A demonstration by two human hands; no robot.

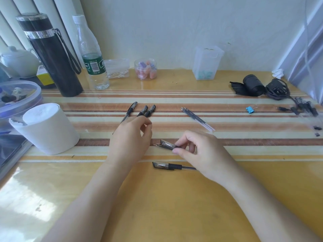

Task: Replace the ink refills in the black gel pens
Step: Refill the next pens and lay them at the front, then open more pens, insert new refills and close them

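On the striped surface (244, 172), the pen (167, 145) pinched lightly in the right hand (197, 151), the left hand (131, 137) being loosely curled and empty, could be dropped and confused with nearby pens (145, 110).

Bright daylight comes from beyond the left hand (129, 137), throwing white glare on the glossy worktop (174, 198) left of the forearm. Shadows stay faint and soft. Wide-angle bending curves the edges, and things far right of the right hand (197, 151) blur.

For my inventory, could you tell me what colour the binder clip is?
The binder clip is blue; head view.
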